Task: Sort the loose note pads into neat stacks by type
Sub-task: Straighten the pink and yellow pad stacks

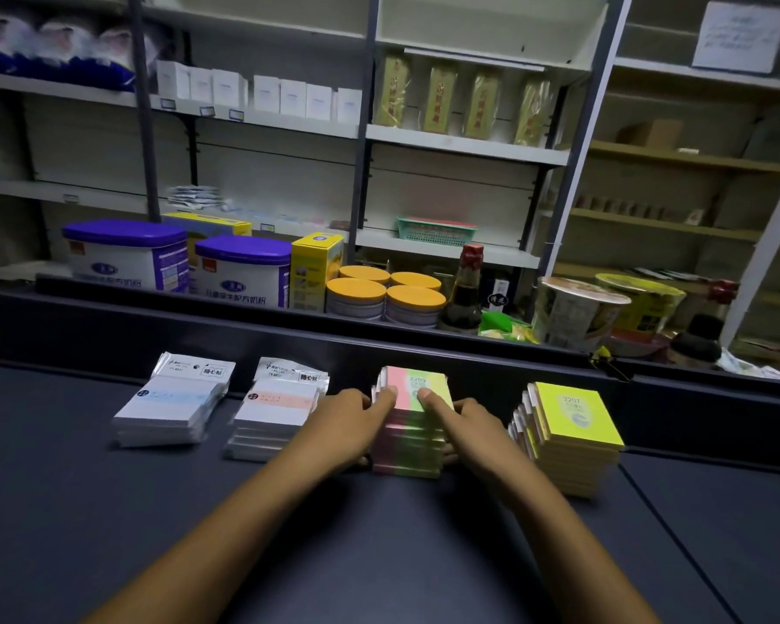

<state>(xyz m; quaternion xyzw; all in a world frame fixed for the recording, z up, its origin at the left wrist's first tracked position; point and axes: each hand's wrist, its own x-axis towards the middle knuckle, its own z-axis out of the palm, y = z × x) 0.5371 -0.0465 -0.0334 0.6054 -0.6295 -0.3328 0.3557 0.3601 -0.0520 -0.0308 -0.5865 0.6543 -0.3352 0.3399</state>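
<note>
Head view: yellow stack (573, 425) and white stacks (271, 416) flank both hands.

Top pad of pink-and-green stack (417, 389): "2209" printed. Top pad of yellow stack (575, 414): "2207". White packets with blue band (172, 398) and with orange band (280, 400): header text too small to read. Purple-lidded tubs (242, 274): Chinese characters, partly legible. Posted paper notice (739, 36): blurred.

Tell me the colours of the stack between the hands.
Pink and light green halves, seen in the head view.
</note>
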